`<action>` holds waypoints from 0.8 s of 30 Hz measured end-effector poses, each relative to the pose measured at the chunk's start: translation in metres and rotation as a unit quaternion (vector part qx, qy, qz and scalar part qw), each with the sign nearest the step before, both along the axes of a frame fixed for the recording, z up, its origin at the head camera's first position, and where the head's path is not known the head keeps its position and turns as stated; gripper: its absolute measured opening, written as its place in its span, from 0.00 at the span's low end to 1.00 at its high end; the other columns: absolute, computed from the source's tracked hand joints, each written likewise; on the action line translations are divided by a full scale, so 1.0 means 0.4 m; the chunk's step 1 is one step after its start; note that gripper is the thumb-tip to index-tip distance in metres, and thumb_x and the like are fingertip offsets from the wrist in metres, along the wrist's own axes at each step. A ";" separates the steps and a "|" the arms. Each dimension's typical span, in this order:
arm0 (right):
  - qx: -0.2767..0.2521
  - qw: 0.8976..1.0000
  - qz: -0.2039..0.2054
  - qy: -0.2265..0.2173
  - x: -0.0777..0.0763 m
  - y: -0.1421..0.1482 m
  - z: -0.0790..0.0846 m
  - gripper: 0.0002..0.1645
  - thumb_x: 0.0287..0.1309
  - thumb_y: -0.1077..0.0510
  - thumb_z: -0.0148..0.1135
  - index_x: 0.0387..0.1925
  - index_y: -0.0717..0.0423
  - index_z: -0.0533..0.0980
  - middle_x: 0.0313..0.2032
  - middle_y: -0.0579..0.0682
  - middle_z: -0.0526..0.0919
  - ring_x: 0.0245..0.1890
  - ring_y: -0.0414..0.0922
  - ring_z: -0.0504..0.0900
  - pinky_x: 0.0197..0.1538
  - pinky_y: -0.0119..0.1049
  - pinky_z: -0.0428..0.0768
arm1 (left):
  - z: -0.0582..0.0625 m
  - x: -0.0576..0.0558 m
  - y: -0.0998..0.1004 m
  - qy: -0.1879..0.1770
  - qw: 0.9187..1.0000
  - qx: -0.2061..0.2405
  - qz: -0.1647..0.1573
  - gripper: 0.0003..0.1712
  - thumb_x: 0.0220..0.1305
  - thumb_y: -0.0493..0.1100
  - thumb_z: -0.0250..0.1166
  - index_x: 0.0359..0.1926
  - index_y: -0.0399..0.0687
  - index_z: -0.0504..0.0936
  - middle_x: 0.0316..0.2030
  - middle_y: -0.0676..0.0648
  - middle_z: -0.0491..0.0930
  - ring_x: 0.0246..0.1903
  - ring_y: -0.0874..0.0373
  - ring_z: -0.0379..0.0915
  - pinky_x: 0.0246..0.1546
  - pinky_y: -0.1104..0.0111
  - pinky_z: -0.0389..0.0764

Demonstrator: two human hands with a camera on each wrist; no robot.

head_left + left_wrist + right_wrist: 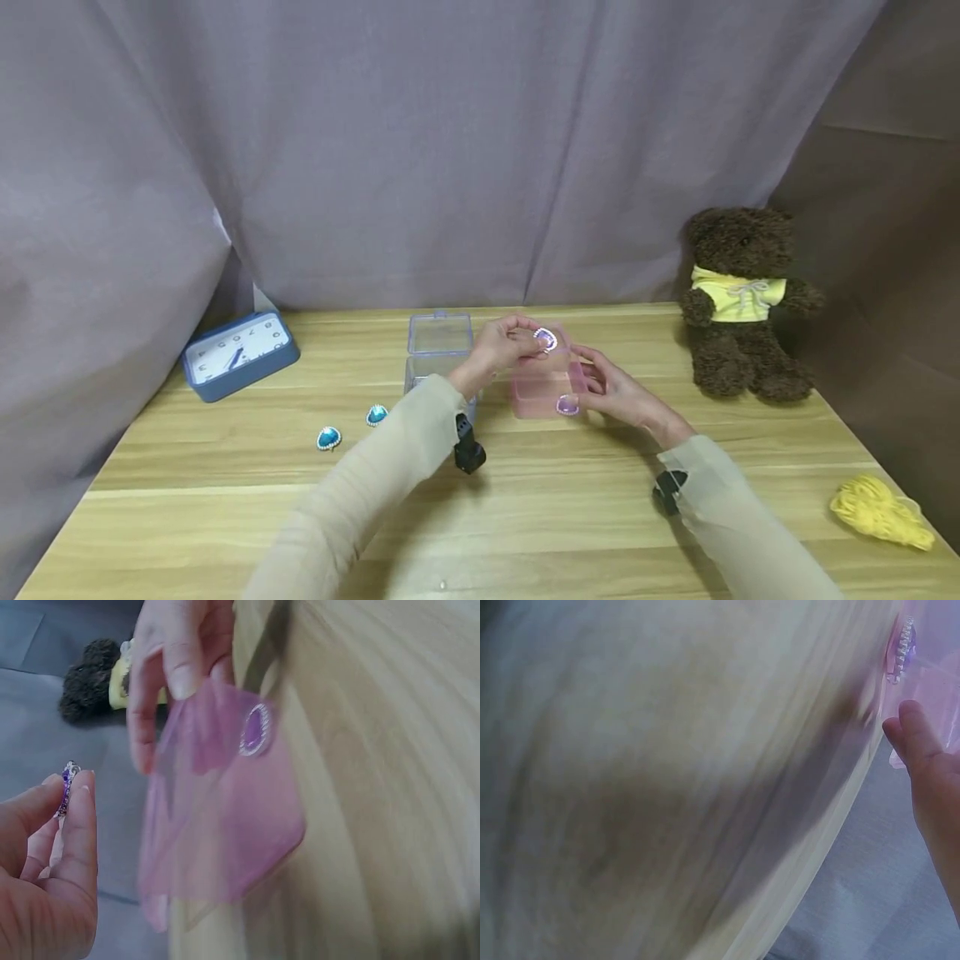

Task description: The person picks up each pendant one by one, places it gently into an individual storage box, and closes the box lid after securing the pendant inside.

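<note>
My left hand [501, 348] pinches a purple gem [546, 339] with a white beaded edge between thumb and fingers, above the pink box. In the left wrist view that gem [68, 787] shows edge-on at the fingertips. The see-through pink box [531, 398] stands on the table with its lid [551, 363] raised. My right hand [617, 392] grips the box's right side, thumb in front and fingers behind. A second purple gem [567, 405] shows at the box's front right corner, near the right thumb; I cannot tell whether it lies inside.
A clear bluish box [439, 336], lid open, stands left of the pink box, partly behind the left arm. Two blue beaded gems [328, 438] lie at left. A blue clock [242, 354], a brown teddy bear [738, 300] and yellow yarn [881, 512] are around the edges.
</note>
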State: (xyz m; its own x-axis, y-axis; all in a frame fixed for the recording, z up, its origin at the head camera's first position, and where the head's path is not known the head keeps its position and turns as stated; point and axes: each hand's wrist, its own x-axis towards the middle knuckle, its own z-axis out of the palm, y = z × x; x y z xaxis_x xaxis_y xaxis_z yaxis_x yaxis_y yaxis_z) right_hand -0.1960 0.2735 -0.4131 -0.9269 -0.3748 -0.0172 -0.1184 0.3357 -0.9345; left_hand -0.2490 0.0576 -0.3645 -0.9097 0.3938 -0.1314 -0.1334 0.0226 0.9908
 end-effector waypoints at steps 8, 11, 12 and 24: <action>0.000 1.000 -0.002 -0.006 0.002 -0.004 0.002 0.53 0.54 0.63 0.65 0.72 0.60 0.42 0.67 0.73 0.53 0.67 0.66 0.54 0.68 0.55 0.55 | -0.044 0.005 0.052 -0.018 1.000 -0.022 0.005 0.14 0.53 0.29 0.66 0.44 0.34 0.81 0.36 0.38 0.84 0.40 0.43 0.82 0.46 0.59 0.82; -0.005 1.000 -0.003 -0.010 0.002 -0.006 0.003 0.54 0.54 0.63 0.65 0.72 0.59 0.42 0.67 0.73 0.53 0.67 0.66 0.55 0.68 0.56 0.56 | -0.049 0.005 0.058 -0.014 0.999 -0.034 -0.003 0.14 0.54 0.28 0.66 0.44 0.33 0.81 0.37 0.36 0.83 0.39 0.44 0.82 0.42 0.62 0.83; -0.005 1.000 -0.003 -0.010 0.002 -0.006 0.004 0.54 0.54 0.63 0.65 0.72 0.59 0.41 0.67 0.73 0.53 0.67 0.66 0.55 0.68 0.56 0.56 | -0.049 0.005 0.059 -0.016 0.999 -0.034 -0.006 0.14 0.54 0.27 0.66 0.44 0.32 0.81 0.37 0.35 0.83 0.39 0.43 0.82 0.42 0.62 0.83; -0.005 1.000 -0.003 -0.011 0.002 -0.004 0.003 0.52 0.55 0.64 0.64 0.72 0.59 0.42 0.67 0.72 0.53 0.67 0.65 0.55 0.68 0.55 0.55 | -0.036 -0.005 0.074 0.003 0.993 -0.102 -0.065 0.12 0.53 0.25 0.65 0.41 0.31 0.81 0.36 0.36 0.83 0.33 0.51 0.83 0.35 0.70 0.84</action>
